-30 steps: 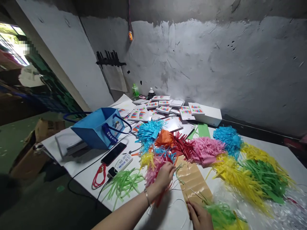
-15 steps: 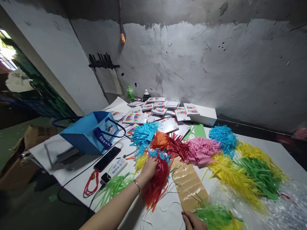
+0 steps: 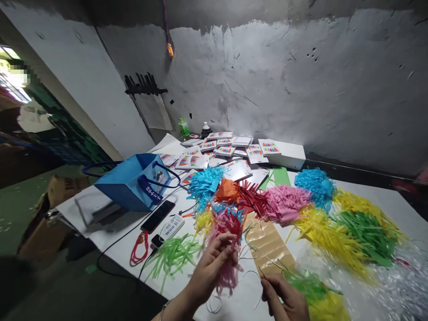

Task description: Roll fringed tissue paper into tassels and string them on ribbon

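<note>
My left hand (image 3: 214, 263) is in the middle of the table, its fingers closed around part of a pink paper tassel (image 3: 227, 283). Strands of it show above and below the hand. Beneath it lies a red tassel (image 3: 234, 226), mostly covered. A yellow tassel (image 3: 203, 222) is just beyond my left wrist. Low and to the right, my right hand (image 3: 284, 296) pinches the end of a thin cord. White string (image 3: 249, 274) loops on the table between both hands. Beside my right hand, green strips (image 3: 306, 283) rest over yellow ones.
Blue, orange, pink, yellow and green tassels (image 3: 287, 203) spread across the right. A blue bag (image 3: 123, 187), a phone (image 3: 157, 217) and a white power strip (image 3: 172, 227) are at left. Printed packs (image 3: 194, 161) pile near the wall. Brown paper (image 3: 272, 245) and clear plastic (image 3: 401, 276) lie right.
My left hand has come back toward me from the red tassel, and a pink tassel now shows at it, over the red one. My right hand has moved slightly up and right.
</note>
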